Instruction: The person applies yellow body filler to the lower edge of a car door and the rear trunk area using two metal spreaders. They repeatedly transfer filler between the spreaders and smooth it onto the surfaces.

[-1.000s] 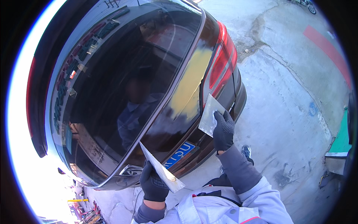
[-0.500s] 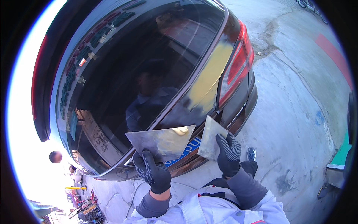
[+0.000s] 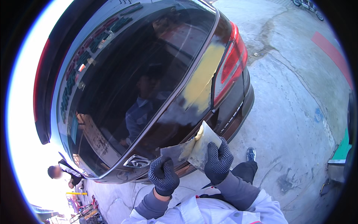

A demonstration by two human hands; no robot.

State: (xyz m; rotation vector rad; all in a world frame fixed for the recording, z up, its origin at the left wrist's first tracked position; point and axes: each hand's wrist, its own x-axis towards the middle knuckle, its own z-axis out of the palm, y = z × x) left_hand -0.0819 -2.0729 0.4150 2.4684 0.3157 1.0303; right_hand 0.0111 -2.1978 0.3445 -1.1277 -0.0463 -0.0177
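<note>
Both my gloved hands are closed on thin flat putty spreaders in front of the back of a dark brown car (image 3: 182, 127). My left hand (image 3: 163, 176) pinches the grey left spreader (image 3: 174, 151), which is tilted steeply so little of its face shows. My right hand (image 3: 218, 161) grips the paler right spreader (image 3: 203, 146), its edge meeting the left one. A lump of cream-yellow putty (image 3: 200, 133) sits where the two come together. Beyond, a smeared patch of yellow filler (image 3: 204, 76) covers the body panel between the rear window (image 3: 123, 80) and the red tail light (image 3: 230, 67).
A raised dark panel (image 3: 44, 89) stands at far left. Another person (image 3: 67, 174) is at the lower left, near a yellow bar (image 3: 76, 193) and piled items. Concrete floor (image 3: 287, 112) extends right; my shoe (image 3: 251, 154) is on it. A two-wheeler (image 3: 307, 8) is at the far right.
My hands have brought the spreaders together, and the left one has turned from face-up to steeply tilted. The putty now lies against the right spreader. The other person shows more fully.
</note>
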